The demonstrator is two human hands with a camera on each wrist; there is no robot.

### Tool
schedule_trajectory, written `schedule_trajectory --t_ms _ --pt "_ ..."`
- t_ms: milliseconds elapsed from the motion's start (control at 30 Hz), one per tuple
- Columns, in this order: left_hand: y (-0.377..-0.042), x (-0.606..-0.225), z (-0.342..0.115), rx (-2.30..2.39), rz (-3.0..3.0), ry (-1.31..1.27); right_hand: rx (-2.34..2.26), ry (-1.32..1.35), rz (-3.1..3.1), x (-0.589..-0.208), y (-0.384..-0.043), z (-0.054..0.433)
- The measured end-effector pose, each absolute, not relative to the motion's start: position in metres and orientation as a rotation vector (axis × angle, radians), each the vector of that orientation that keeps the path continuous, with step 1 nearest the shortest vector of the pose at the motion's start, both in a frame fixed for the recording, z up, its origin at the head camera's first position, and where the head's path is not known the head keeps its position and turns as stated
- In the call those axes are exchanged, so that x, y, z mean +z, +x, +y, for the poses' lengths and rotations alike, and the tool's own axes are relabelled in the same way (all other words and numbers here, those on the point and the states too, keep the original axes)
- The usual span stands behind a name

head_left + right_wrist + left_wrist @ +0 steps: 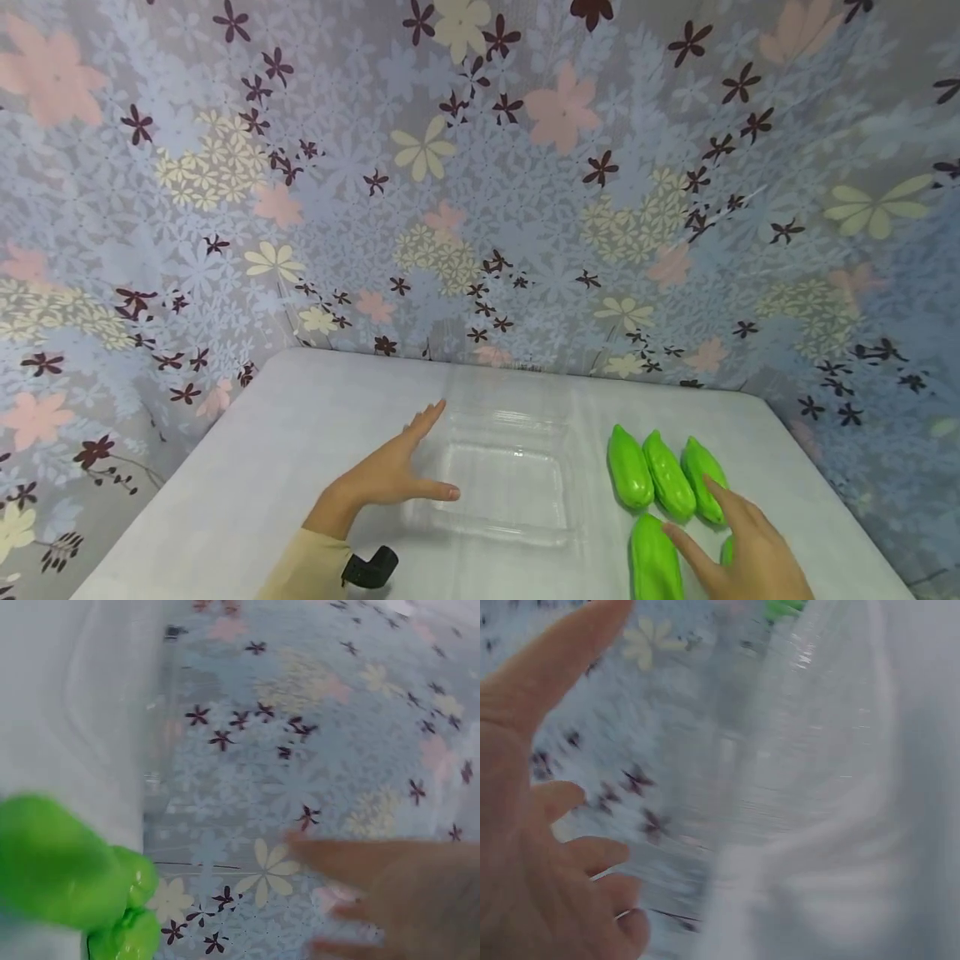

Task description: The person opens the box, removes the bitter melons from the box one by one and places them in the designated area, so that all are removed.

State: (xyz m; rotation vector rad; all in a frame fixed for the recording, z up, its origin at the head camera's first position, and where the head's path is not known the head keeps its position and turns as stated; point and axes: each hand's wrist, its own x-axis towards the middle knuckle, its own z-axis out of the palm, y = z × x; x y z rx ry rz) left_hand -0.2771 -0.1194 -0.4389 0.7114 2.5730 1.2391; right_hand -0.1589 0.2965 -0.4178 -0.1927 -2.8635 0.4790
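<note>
A clear plastic box (504,533) rests on the white table. My left hand (390,473) is at its left side, thumb and fingers spread apart, the thumb overlapping the box's near-left part in the head view. It holds nothing. Several glossy bright green, elongated toy vegetables (630,468) with pointed tips lie to the right of the box. My right hand (753,546) hovers at the rightmost ones, thumb and fingers apart and nothing gripped. Its thumb tip is close to the nearer green vegetable (654,560), and it partly hides another (727,550).
The white table (247,450) backs onto a wall (480,208) with flowered paper, which also rises along both sides. A black wrist strap piece (371,568) is on the left sleeve (307,567).
</note>
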Motion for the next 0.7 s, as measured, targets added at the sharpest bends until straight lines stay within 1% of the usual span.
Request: schedule_trajectory --t_ms 67,167,233,300,433,700 --pt "-0.27 -0.424 -0.12 1.146 2.684 0.846 0.436 0.034 -2.624 -0.413 -0.156 0.284" --pt "-0.258 -0.407 -0.118 0.837 2.908 1.151 0.3 0.35 -2.424 -0.407 -0.155 0.274" --pt "-0.249 -0.4 -0.116 0.578 3.047 1.343 0.193 0.476 -2.386 -0.404 -0.156 0.271" --pt "-0.242 -0.397 -0.114 0.342 3.148 1.486 0.089 0.524 -2.4 -0.402 -0.156 0.27" --pt "-0.231 -0.394 -0.109 0.101 3.214 1.594 -0.037 0.581 -2.392 -0.402 -0.158 0.268" --pt "-0.228 -0.392 -0.103 -0.006 3.224 1.623 -0.042 0.69 -2.242 -0.403 -0.164 0.259"
